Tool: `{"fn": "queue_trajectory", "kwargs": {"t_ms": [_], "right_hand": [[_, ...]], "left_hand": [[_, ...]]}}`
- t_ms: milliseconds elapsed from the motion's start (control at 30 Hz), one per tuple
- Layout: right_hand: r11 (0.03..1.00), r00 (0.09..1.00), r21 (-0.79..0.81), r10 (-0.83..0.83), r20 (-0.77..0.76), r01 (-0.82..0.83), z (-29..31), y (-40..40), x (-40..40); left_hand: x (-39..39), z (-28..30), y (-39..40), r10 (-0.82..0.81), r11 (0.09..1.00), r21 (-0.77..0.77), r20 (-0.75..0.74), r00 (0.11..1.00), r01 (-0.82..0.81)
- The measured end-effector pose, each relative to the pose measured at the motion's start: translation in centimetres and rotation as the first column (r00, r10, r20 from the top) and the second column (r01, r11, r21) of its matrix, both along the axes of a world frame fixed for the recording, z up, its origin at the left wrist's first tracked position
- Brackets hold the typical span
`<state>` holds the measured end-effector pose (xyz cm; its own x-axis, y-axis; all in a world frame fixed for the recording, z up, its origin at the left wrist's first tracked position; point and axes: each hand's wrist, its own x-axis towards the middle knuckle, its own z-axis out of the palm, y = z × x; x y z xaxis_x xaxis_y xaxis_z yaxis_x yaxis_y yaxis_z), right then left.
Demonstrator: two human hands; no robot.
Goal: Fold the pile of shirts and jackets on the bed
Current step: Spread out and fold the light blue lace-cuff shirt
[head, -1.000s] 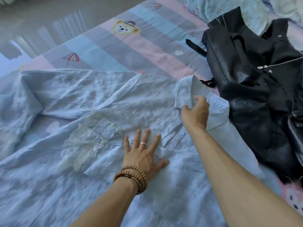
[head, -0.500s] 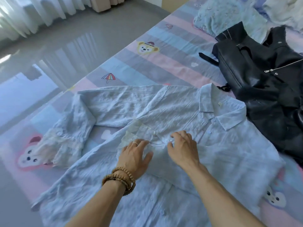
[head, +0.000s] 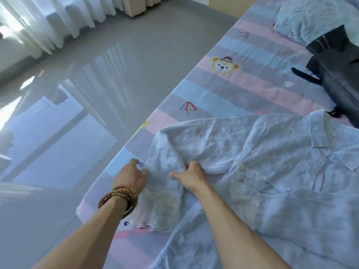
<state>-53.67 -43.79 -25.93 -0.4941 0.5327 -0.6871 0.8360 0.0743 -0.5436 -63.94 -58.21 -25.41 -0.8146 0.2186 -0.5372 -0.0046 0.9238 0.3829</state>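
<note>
Your left hand [head: 132, 176] and right hand [head: 191, 174] both pinch the sleeve [head: 165, 171] of the pale blue shirt [head: 272, 171], spread at lower right on the striped bed [head: 223, 90]. A black jacket [head: 338, 74] lies upper right.

Pale blue shirt [head: 262, 162], black jacket [head: 338, 74], pink-and-blue striped cartoon-print bedsheet [head: 223, 88].

Crumpled pale-blue shirt [head: 272, 162] spread collar-up on the bed, black jacket [head: 338, 74] beyond.
</note>
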Motion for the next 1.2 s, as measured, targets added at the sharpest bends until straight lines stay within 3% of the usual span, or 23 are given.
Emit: {"fn": "queue_trajectory", "kwargs": {"t_ms": [67,100,133,200,267,333,467,567,667,733,800,833,900,967,1000,1067,1100,1133,1167,1200], "right_hand": [[0.995,0.996,-0.064,-0.081,-0.046,0.078,0.0,-1.1,-0.7],[0.970,0.971,-0.127,-0.218,-0.101,0.205,0.5,-1.1,-0.8],[0.903,0.904,-0.230,-0.401,-0.149,0.362,1.0,-0.9,-0.6],[0.678,0.686,-0.429,-0.708,-0.166,0.597,2.2,0.4,0.5],[0.509,0.506,-0.542,-0.846,-0.170,0.669,3.6,2.7,3.0],[0.450,0.417,-0.544,-0.888,-0.193,0.708,5.1,4.9,5.9],[0.229,0.196,-0.655,-0.973,-0.125,0.720,7.3,10.1,15.5],[0.148,0.095,-0.707,-0.989,-0.114,0.692,7.3,12.7,23.9],[0.171,0.168,-0.553,-0.984,-0.057,0.815,5.6,13.7,30.3],[0.263,0.264,-0.189,-0.964,-0.020,0.946,4.7,14.3,32.9],[0.323,0.348,0.278,-0.937,-0.043,0.905,5.1,14.7,33.8],[0.344,0.402,0.341,-0.908,-0.116,0.875,5.2,14.7,33.8],[0.543,0.590,0.256,-0.791,-0.162,0.799,5.2,14.7,33.3],[0.854,0.869,0.242,-0.489,0.071,0.460,4.2,13.9,32.2],[0.921,0.918,0.275,-0.336,0.211,0.274,3.1,13.4,32.1],[0.909,0.888,0.414,-0.221,0.404,0.038,1.6,12.7,32.5],[0.862,0.890,0.505,-0.256,0.378,0.033,1.1,12.8,33.1],[0.812,0.910,0.571,-0.320,0.265,0.119,0.9,13.0,33.9],[0.763,0.886,0.565,-0.450,0.114,0.315,1.1,13.4,34.6],[0.689,0.784,0.458,-0.620,-0.030,0.562,1.9,14.1,35.4]], "left_hand": [[-0.3,0.3,0.2,-0.005,0.996,0.090,0.105,0.994,-0.005],[-0.5,0.8,0.8,-0.015,0.991,0.135,0.130,0.991,-0.003],[-0.5,1.3,1.4,-0.034,0.983,0.182,0.151,0.988,0.006],[-0.2,2.7,3.1,-0.063,0.960,0.281,0.191,0.980,0.007],[0.5,4.2,5.5,-0.074,0.919,0.394,0.213,0.974,-0.016],[1.7,5.2,7.6,-0.105,0.904,0.427,0.168,0.980,0.024],[7.9,7.0,12.5,-0.411,0.845,0.356,-0.047,0.911,0.399],[13.5,7.0,15.5,-0.686,0.650,0.288,-0.176,0.706,0.704],[17.7,6.0,17.4,-0.866,0.439,0.073,-0.230,0.443,0.896],[19.5,5.1,18.3,-0.927,0.327,-0.053,-0.214,0.309,0.943],[21.4,4.2,18.9,-0.965,0.230,-0.124,-0.159,0.209,0.965],[22.0,3.7,19.2,-0.973,0.198,-0.141,-0.144,0.178,0.970],[23.4,3.1,19.8,-0.983,0.150,-0.146,-0.125,0.132,0.978],[24.4,2.5,20.4,-0.988,0.121,-0.139,-0.107,0.107,0.983],[24.8,2.3,20.6,-0.990,0.115,-0.141,-0.099,0.102,0.983],[25.1,1.8,20.9,-0.990,0.119,-0.150,-0.088,0.107,0.982],[25.1,1.6,21.0,-0.990,0.123,-0.158,-0.086,0.110,0.980],[25.3,1.5,21.1,-0.990,0.124,-0.166,-0.087,0.110,0.978],[25.3,1.4,21.2,-0.989,0.126,-0.169,-0.092,0.112,0.977],[25.6,1.4,21.4,-0.988,0.132,-0.166,-0.100,0.117,0.977]]}}
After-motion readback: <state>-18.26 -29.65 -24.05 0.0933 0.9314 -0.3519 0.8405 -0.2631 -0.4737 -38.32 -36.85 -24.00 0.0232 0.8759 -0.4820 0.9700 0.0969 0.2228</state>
